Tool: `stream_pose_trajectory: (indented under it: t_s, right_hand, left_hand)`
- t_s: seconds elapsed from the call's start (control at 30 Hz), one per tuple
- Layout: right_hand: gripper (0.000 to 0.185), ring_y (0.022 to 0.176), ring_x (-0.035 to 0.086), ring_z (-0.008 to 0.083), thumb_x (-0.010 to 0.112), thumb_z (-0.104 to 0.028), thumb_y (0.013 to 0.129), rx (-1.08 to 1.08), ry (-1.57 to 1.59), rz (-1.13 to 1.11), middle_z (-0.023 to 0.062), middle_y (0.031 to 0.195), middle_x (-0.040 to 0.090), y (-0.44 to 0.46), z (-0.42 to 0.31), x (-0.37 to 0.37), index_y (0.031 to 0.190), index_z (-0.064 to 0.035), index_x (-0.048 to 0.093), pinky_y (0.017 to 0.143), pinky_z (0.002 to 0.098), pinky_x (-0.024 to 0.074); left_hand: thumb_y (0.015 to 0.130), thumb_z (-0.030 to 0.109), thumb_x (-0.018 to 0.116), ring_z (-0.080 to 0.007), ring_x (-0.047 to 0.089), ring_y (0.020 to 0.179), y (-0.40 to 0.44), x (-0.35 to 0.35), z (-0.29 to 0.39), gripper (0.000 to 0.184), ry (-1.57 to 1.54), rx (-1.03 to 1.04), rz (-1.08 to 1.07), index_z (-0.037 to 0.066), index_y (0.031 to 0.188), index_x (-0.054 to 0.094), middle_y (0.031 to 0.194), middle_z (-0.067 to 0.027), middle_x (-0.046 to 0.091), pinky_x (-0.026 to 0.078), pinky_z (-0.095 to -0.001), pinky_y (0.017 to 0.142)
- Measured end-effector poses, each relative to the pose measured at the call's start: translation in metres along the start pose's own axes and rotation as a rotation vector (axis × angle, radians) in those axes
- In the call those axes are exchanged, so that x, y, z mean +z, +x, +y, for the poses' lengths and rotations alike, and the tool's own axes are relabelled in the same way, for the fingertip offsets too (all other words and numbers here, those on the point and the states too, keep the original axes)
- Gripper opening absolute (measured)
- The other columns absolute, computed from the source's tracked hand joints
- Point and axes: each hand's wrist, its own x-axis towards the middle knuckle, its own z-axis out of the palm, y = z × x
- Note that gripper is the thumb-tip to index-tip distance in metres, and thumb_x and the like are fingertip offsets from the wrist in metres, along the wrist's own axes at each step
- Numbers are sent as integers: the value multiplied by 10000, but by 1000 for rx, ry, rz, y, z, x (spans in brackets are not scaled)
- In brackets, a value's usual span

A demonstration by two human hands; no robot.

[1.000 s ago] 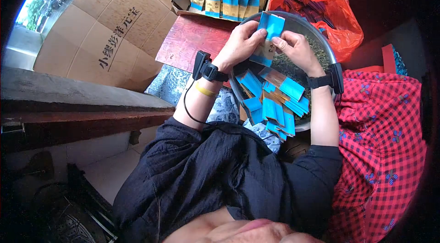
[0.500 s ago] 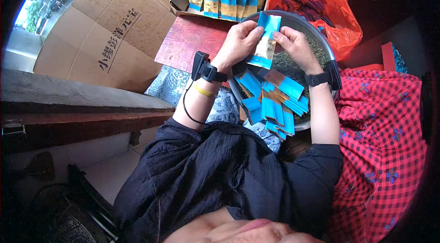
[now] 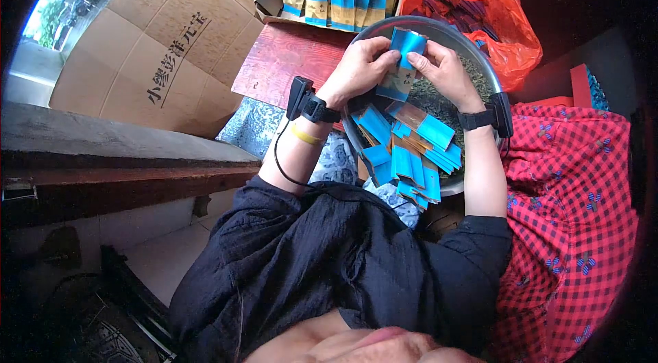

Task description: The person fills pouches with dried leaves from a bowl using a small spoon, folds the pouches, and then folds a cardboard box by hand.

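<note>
Fingers (image 3: 390,57) around blue packet (image 3: 407,42) with Chinese characters (image 3: 407,78)

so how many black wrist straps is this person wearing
2: one strap on the wrist of the left hand, the other strap on the wrist of the right hand. Both hands hold the same blue packet.

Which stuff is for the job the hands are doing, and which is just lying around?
Seems part of the job:
- blue-and-gold packet, in both left hand and right hand
- round pan, with loose packets and leafy bits
- standing packets

Probably just lying around:
- cardboard with writing
- checked cloth

Can't tell: red bag.
</note>
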Motion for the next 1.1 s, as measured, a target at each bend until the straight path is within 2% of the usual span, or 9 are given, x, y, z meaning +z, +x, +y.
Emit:
stream_pose_trajectory:
  t_s: [0.1,0.4,0.47,0.67,0.8,0.9,1.0,1.03,1.1]
  right_hand:
    - [264,749,585,72,613,-239,930,-16,-43,-12,13,850,646,1,5,-2,1048,-4,623,652,253,501]
    - [229,691,556,53,604,-221,938,-7,-117,2,-10,799,622,7,12,-7,1009,-5,628,625,237,486]
    - [211,703,569,52,596,-201,943,-60,118,179,-3,795,622,6,8,0,1004,0,621,634,228,490]
    - [188,747,594,78,556,-168,959,3,62,117,20,848,634,4,3,4,1043,-6,603,668,218,493]
    - [164,707,584,72,568,-156,950,23,-25,44,19,811,627,1,-3,7,1029,-19,608,646,225,491]
    - [163,713,585,73,569,-155,949,24,-24,48,20,826,627,1,3,8,1027,-16,607,646,228,495]
    - [163,722,589,75,567,-153,950,42,-52,39,21,833,624,1,8,5,1021,-12,606,646,230,498]
    - [162,726,589,75,568,-156,949,71,-55,36,20,833,623,2,9,4,1020,-15,605,649,229,499]
    - [160,730,589,75,570,-158,948,102,-58,34,19,832,622,3,14,2,1019,-18,604,652,228,499]
  left_hand:
    - [937,195,586,-38,500,697,-2,-1,4,207,8,-73,-65,-7,941,630,743,32,572,433,-227,597]
    - [938,205,598,-10,475,674,6,2,-3,209,-143,54,117,1,920,637,740,72,536,388,-195,552]
    - [931,223,610,-10,463,573,6,-7,8,167,-374,-164,100,70,868,624,678,70,535,358,-175,498]
    - [903,140,618,-64,564,572,44,-68,3,142,-329,86,335,64,784,601,666,8,601,423,-202,485]
    - [898,133,626,-88,604,639,67,-107,-35,110,-122,-9,460,28,929,643,775,-22,653,470,-234,559]
    - [885,151,633,-102,632,675,74,-109,-54,141,-31,-70,463,15,923,636,778,-27,654,480,-236,575]
    - [869,161,645,-136,653,806,79,-105,-77,400,-4,-198,415,-29,1204,534,945,-94,662,508,-260,620]
    - [861,156,650,-161,650,836,80,-104,-85,566,66,-236,437,-31,1337,406,1082,-139,629,521,-278,641]
    - [858,152,654,-172,648,836,83,-108,-100,587,125,-172,486,-25,1350,387,1126,-152,607,525,-284,645]
